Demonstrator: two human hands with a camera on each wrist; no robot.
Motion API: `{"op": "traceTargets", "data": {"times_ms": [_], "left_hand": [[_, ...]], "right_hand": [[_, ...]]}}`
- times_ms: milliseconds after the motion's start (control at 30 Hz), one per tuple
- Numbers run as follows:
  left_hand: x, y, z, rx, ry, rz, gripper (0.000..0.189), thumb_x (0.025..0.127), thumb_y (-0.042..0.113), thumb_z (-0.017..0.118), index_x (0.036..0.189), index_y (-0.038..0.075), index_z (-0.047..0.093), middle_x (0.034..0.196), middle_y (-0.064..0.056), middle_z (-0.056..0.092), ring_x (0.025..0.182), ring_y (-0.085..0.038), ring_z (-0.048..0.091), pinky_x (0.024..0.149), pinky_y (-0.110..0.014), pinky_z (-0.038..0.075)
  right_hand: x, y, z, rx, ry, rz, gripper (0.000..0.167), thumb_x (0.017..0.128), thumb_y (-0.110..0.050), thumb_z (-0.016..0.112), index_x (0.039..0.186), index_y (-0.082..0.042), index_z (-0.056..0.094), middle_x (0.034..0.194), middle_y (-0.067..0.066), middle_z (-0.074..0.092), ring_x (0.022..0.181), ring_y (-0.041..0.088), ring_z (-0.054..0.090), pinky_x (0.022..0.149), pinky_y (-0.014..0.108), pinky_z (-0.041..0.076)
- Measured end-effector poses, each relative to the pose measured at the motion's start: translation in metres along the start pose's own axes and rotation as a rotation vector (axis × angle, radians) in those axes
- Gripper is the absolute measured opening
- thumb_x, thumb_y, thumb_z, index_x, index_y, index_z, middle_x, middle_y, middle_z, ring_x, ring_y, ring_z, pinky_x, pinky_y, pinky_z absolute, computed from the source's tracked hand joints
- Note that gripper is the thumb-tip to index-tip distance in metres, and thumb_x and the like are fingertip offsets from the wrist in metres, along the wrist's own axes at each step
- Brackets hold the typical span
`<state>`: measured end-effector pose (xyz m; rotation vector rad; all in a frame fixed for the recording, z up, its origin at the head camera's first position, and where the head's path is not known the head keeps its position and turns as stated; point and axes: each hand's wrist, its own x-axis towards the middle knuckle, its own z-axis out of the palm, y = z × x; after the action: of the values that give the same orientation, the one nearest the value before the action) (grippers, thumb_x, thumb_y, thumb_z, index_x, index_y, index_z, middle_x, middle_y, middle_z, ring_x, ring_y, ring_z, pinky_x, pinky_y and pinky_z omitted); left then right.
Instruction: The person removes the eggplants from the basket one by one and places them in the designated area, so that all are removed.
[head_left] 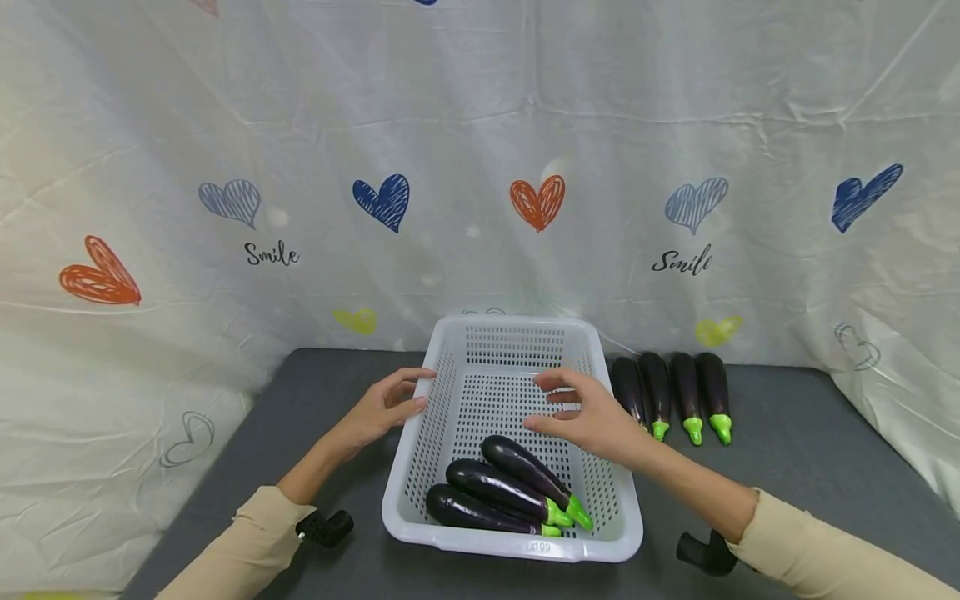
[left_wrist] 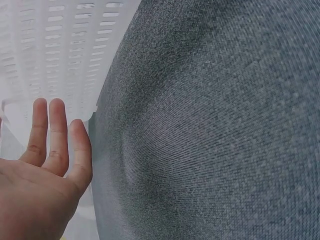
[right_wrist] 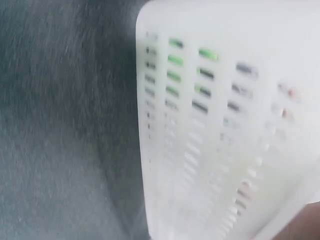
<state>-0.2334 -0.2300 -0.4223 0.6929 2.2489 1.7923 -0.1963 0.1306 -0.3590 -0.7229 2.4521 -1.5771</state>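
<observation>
A white perforated plastic basket (head_left: 512, 546) stands on the dark table, with several glossy eggplants (head_left: 495, 483) lying together at its near end, green stems toward the right. My left hand (head_left: 382, 408) is at the basket's left rim, fingertips right at the edge; the left wrist view shows that hand (left_wrist: 50, 170) with fingers extended beside the slotted wall. Over the right part of the basket hovers my right hand (head_left: 592, 412), fingers loosely bent and apart, holding nothing. Only a blurred bit of it shows in the right wrist view, behind the basket wall (right_wrist: 200, 125).
Several more eggplants (head_left: 686, 392) lie in a row right of the basket, stems toward me. A dark grey cloth (head_left: 787, 483) covers the table. Behind it hangs a white curtain (head_left: 465, 125) printed with hearts. A black device (head_left: 326, 527) is strapped at each wrist.
</observation>
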Motion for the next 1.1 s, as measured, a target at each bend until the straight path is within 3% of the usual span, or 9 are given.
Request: {"op": "traceTargets", "data": {"times_ms": [367, 600, 1100], "left_hand": [[0.000, -0.001, 0.000, 0.000, 0.003, -0.007, 0.047, 0.105, 0.015, 0.059, 0.150, 0.011, 0.046, 0.133, -0.024, 0.055, 0.110, -0.036, 0.062, 0.084, -0.049, 0.055], [0.000, 0.000, 0.000, 0.000, 0.003, -0.006, 0.047, 0.105, 0.015, 0.059, 0.150, 0.011, 0.046, 0.132, -0.024, 0.055, 0.109, -0.037, 0.061, 0.083, -0.049, 0.056], [-0.001, 0.002, 0.001, -0.002, 0.007, -0.023, 0.048, 0.105, 0.016, 0.059, 0.151, 0.011, 0.045, 0.133, -0.024, 0.055, 0.111, -0.036, 0.061, 0.085, -0.050, 0.055]], "right_hand": [[0.003, 0.001, 0.022, -0.003, 0.008, 0.060, 0.066, 0.086, -0.029, 0.085, 0.138, -0.001, 0.054, 0.137, 0.016, 0.054, 0.124, 0.042, 0.053, 0.098, 0.051, 0.048], [0.007, 0.004, 0.035, -0.077, 0.026, 0.111, 0.068, 0.081, -0.034, 0.088, 0.134, -0.002, 0.059, 0.134, 0.018, 0.058, 0.120, 0.039, 0.057, 0.096, 0.051, 0.049], [0.014, 0.008, 0.050, -0.080, -0.016, 0.221, 0.066, 0.076, -0.024, 0.092, 0.130, 0.000, 0.061, 0.123, 0.017, 0.061, 0.106, 0.034, 0.061, 0.085, 0.047, 0.054]]}}
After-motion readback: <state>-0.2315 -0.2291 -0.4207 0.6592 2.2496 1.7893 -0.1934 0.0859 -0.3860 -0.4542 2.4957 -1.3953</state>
